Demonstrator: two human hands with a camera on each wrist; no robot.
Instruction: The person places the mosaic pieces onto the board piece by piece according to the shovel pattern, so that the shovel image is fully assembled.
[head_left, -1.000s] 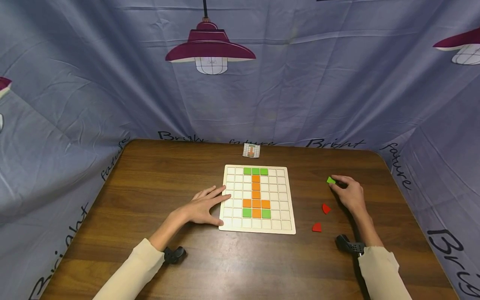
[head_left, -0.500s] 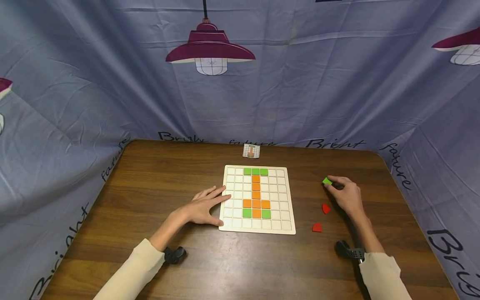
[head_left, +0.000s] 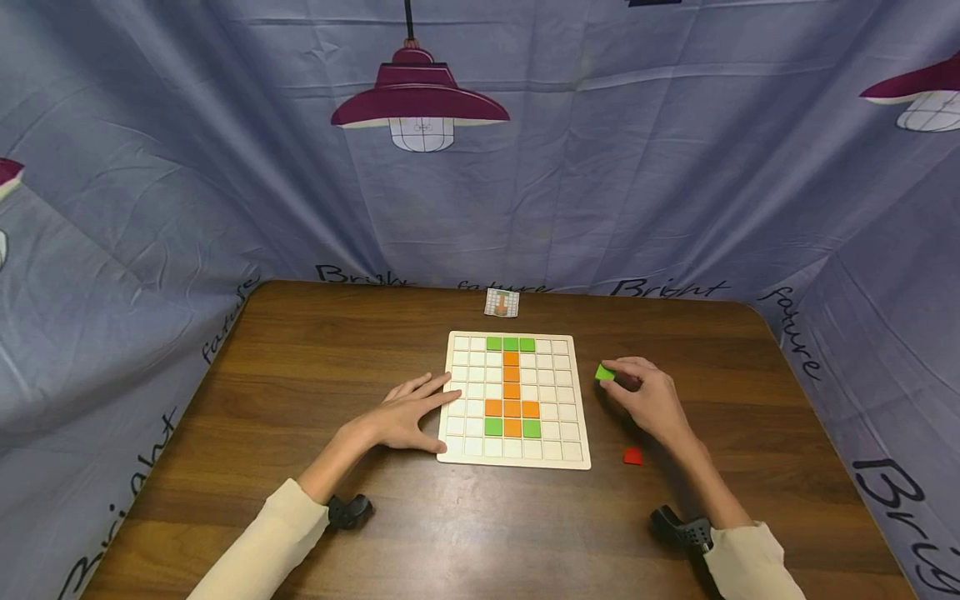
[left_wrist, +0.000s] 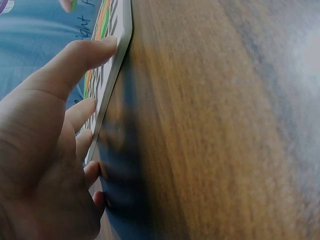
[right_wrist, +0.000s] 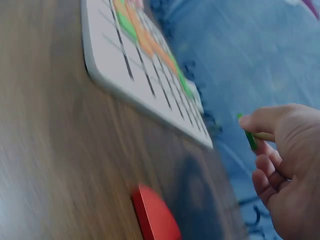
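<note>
A white gridded board (head_left: 561,442) lies mid-table. Green square tiles (head_left: 511,344) line its top, an orange column (head_left: 512,390) runs down the middle, and more orange and green tiles sit lower. My left hand (head_left: 401,417) rests at the board's left side, fingers spread, with thumb (left_wrist: 102,52) and fingertips on the rim. To the right of the board, my right hand (head_left: 651,404) pinches a green tile (head_left: 604,372) between thumb and fingers; the right wrist view shows that tile (right_wrist: 251,142) edge-on, raised above the table.
One red rounded piece (head_left: 633,457) lies on the brown wooden table (head_left: 375,533), right of the board. Behind the board is a small printed card (head_left: 502,302) with a similar pattern. A blue-grey curtain (head_left: 600,167) hangs around the table's far side.
My right hand has moved left toward the board with the green tile. A second red piece, visible earlier, is now hidden behind that hand. The left hand has stayed put.
</note>
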